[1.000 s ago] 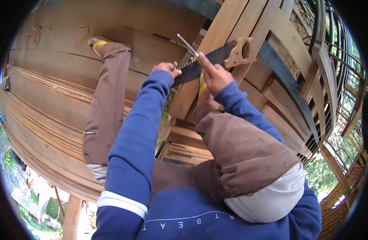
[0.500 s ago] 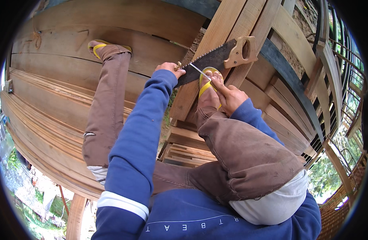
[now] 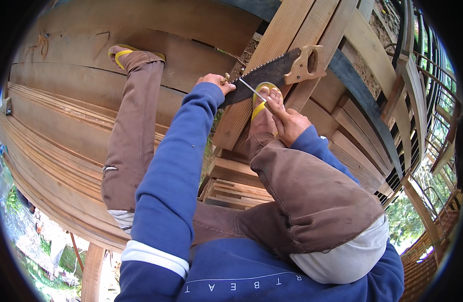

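A handsaw (image 3: 274,72) with a dark blade and a pale wooden handle lies across wooden beams, its toothed edge facing away from me. My left hand (image 3: 214,83) is closed at the blade's narrow end; a small yellowish bit, too small to name, shows at its fingers. In my right hand (image 3: 293,125) is a thin silvery file (image 3: 251,88), the index finger stretched along it. The file slants over the blade, its far end at the teeth. My right foot (image 3: 264,111), in a yellow-strapped sandal, rests against the blade's near edge.
Long timber beams (image 3: 287,30) run beneath the saw. Wide boards (image 3: 90,75) stretch along the left, where my left foot (image 3: 133,55) stands. Stacked planks (image 3: 236,186) lie between my legs. Slatted woodwork (image 3: 362,141) and a curved dark strip (image 3: 360,85) are at the right.
The view has shifted slightly. Both hands keep their hold, and the file stays at nearly the same place on the teeth.
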A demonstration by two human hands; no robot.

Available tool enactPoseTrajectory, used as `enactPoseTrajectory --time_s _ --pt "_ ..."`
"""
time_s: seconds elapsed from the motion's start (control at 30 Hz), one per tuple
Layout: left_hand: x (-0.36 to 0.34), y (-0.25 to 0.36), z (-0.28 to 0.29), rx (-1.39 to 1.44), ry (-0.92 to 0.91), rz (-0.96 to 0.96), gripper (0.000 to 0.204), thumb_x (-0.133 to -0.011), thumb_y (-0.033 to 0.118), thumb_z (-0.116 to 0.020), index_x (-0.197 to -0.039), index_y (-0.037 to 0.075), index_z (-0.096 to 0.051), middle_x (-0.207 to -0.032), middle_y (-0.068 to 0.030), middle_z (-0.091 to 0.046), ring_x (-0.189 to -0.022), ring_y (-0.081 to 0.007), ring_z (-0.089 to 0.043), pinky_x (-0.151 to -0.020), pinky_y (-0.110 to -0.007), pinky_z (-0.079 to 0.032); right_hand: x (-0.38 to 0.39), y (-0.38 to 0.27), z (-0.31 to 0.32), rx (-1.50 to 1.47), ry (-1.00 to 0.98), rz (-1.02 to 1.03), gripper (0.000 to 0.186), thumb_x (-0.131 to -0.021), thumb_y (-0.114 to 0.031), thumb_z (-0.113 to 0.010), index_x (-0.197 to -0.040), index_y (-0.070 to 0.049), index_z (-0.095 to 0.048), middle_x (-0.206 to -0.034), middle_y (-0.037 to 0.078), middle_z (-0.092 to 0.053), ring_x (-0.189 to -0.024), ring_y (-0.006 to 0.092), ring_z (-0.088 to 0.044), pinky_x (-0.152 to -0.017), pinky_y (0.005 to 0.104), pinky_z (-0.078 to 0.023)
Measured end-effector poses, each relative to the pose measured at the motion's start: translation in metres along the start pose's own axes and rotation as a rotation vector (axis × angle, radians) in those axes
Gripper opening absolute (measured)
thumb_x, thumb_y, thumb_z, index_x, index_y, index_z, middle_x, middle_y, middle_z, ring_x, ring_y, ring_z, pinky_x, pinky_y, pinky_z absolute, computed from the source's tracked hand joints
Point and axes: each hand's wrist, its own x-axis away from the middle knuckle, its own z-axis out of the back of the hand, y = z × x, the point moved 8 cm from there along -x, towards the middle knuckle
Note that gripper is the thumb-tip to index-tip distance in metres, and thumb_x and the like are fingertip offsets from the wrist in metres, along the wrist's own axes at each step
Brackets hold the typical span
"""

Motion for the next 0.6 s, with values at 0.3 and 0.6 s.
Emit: enactPoseTrajectory --time_s 0.3,0.6 --pt "-0.003 -0.003 -0.003 0.048 -0.072 0.016 0.036 -0.080 0.045 -0.075 -0.099 0.014 -0.074 -0.103 -0.0105 -0.072 -0.100 -0.0280 -0.067 -0.093 -0.037 -0.051 -0.003 -0.005 -0.002 0.067 -0.035 -0.018 0.047 -0.097 -0.028 -0.048 -0.144 -0.034 -0.043 -0.089 0.024 -0.064 -0.080 0.0404 -0.068 -0.072 0.0476 -0.057" --pt "-0.002 0.000 -0.002 0.054 -0.032 -0.013 0.034 -0.080 0.046 -0.075 -0.090 0.014 -0.075 -0.094 -0.0088 -0.073 -0.090 -0.0243 -0.069 -0.086 -0.036 -0.052 -0.003 -0.001 -0.005 -0.014 0.022 0.012 0.050 -0.096 -0.026 -0.049 -0.144 -0.034 -0.042 -0.087 0.024 -0.064 -0.079 0.0424 -0.067 -0.071 0.0485 -0.056"
